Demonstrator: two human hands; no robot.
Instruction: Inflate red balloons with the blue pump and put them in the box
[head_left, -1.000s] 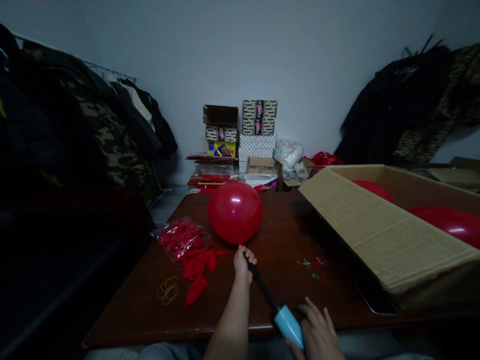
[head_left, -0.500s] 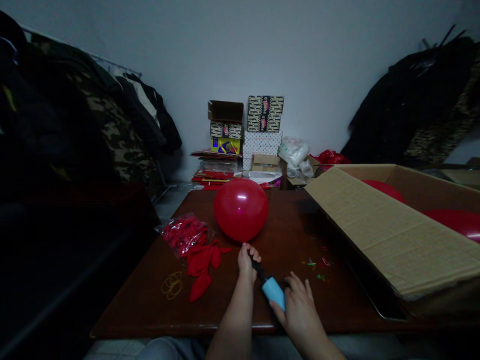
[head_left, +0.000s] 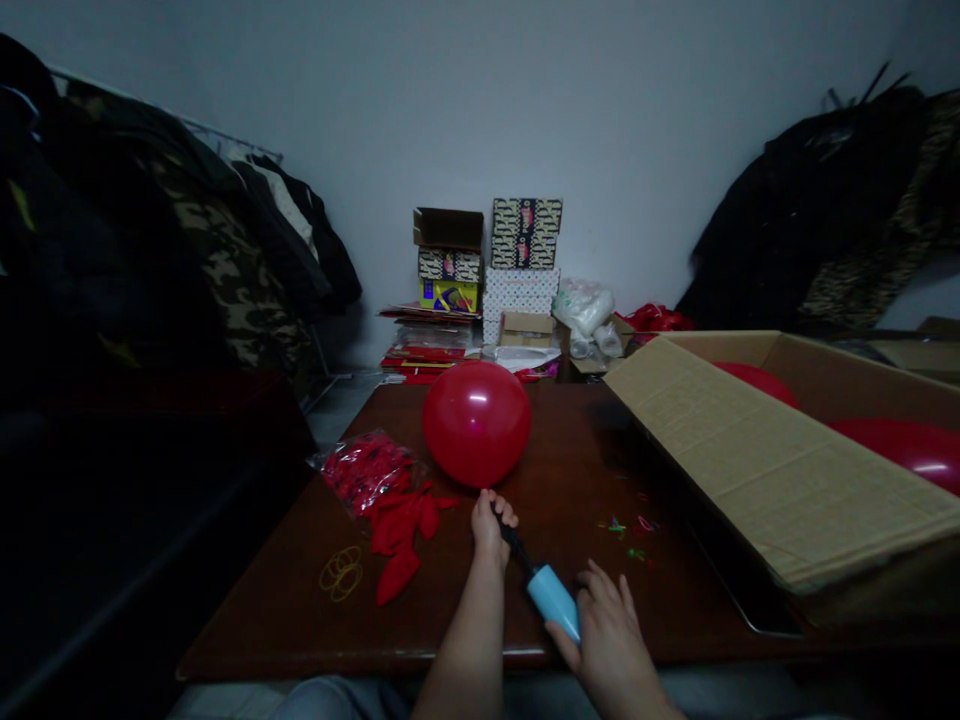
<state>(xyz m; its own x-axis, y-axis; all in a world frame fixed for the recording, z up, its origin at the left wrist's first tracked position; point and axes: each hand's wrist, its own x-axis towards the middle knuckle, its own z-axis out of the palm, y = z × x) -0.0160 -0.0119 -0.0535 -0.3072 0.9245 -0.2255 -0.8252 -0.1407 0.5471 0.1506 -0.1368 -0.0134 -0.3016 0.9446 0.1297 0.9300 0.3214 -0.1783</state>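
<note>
An inflated red balloon (head_left: 476, 422) sits on the dark wooden table (head_left: 285, 610), its neck on the black nozzle of a hand pump. My left hand (head_left: 491, 525) pinches the balloon's neck around that nozzle. My right hand (head_left: 611, 635) grips the light blue pump handle (head_left: 553, 600), with only a short piece of black shaft showing between my hands. Left of my left hand lie loose flat red balloons (head_left: 397, 540), a clear bag of red balloons (head_left: 364, 470) and yellow rubber bands (head_left: 341, 573).
A large open cardboard box (head_left: 780, 480) at the right holds inflated red balloons (head_left: 911, 450). Small coloured bands (head_left: 626, 527) lie scattered near it. Stacked patterned boxes (head_left: 521, 260) and bags stand by the far wall. Dark and camouflage jackets (head_left: 217, 270) hang at both sides.
One second ago the blue handle was pulled back with a long black shaft showing. My right hand pushed it in toward the balloon, then drew it back slightly.
</note>
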